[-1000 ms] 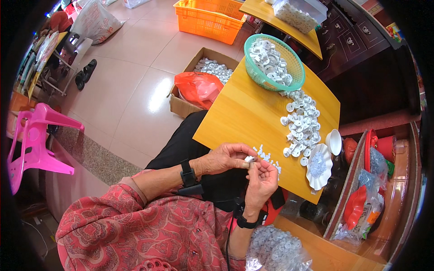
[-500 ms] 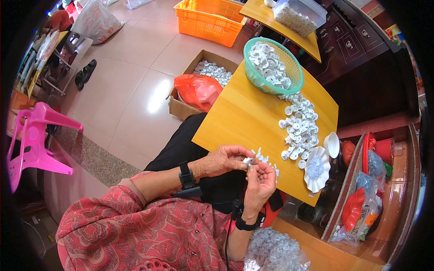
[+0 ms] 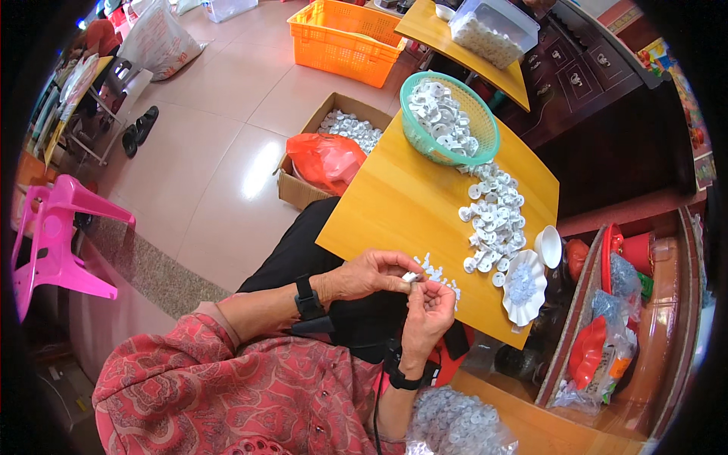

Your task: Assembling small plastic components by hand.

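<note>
The white piece [image 3: 410, 277] looks turned within the grip (beyond, leftward, more clear floor tub [image 3: 230, 9] shows).

No word or number can be read with certainty. The large white sack [image 3: 161, 47] of wrinkled, plastic-looking material, standing on the pale pink, glossy tiled floor [image 3: 220, 83] at the upper left, carries red lettering across its side, too small and slanted to make out. At the right, inside the long brown wooden compartment [image 3: 667, 311], a crumpled clear plastic packet [image 3: 622, 364] shows orange and green patches that look like a printed label; any characters there are blurred by folds and glare.
</note>
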Demonstrator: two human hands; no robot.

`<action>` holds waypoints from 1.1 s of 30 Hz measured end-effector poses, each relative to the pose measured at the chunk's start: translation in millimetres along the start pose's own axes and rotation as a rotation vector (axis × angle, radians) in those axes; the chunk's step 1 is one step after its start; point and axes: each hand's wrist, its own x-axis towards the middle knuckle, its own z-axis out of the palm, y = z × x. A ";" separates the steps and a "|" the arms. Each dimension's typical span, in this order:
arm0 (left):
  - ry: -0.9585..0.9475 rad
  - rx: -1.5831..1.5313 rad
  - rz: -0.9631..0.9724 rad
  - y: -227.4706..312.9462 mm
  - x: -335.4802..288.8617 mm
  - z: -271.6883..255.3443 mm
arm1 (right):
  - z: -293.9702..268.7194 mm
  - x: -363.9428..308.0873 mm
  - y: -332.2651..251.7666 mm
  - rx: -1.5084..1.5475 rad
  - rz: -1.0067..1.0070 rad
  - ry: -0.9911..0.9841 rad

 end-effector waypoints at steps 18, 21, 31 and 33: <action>0.550 0.710 0.479 114.0 183.2 -1.6 | -49.2 26.0 22.8 0.016 0.012 0.167; 0.251 1.184 0.473 67.1 186.6 3.5 | -53.4 27.3 24.5 0.019 0.026 0.190; -0.089 1.761 0.485 3.1 198.5 -21.6 | -29.2 19.9 18.7 -0.293 -0.171 0.033; -0.096 1.780 0.488 4.6 195.2 -22.5 | -22.0 17.0 13.5 -0.348 -0.129 -0.028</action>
